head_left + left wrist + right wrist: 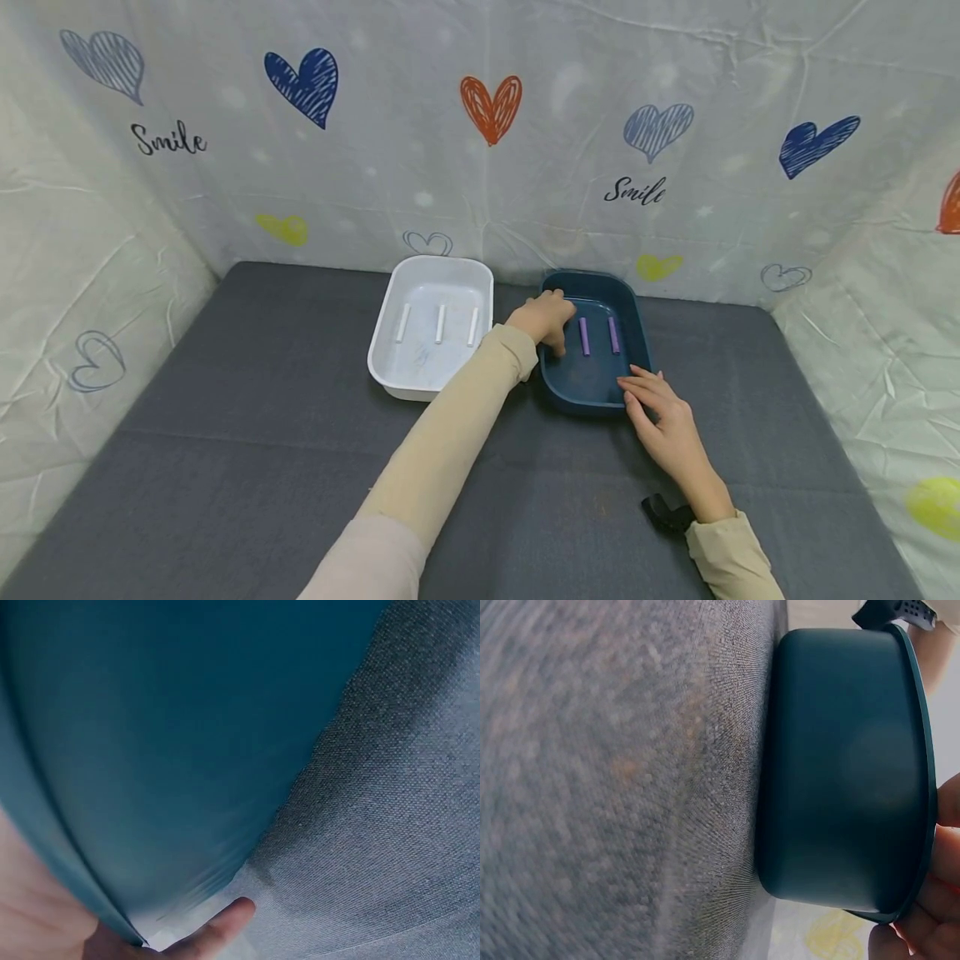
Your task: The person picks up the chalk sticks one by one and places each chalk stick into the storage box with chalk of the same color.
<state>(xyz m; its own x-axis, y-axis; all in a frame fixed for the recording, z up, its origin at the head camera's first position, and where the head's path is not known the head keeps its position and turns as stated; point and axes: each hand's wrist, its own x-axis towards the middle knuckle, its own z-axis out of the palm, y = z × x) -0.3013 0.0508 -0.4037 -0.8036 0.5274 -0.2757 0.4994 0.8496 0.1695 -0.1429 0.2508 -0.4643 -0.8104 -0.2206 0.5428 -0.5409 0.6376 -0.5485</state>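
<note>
My left hand (546, 322) reaches over the left side of the dark blue basin (585, 406), thumb and fingers pointing down into it. What lies under that hand is hidden. In the left wrist view, part of the hand and one finger (217, 930) show by the basin's rim. Right of the hand, a purple stick (584, 336), like chalk, lies on the basin floor beside a second purple stick (613, 335). At the near right corner, my right hand (666, 425) rests loosely extended fingers on the rim; the right wrist view shows fingertips there.
Left of the basin stands a white basin (381, 367) with three white sticks, one of them a middle white stick (440, 323), spaced apart. Both stand on a dark grey cloth (247, 433) near its back edge. Behind hangs a white curtain (405, 100) printed with hearts.
</note>
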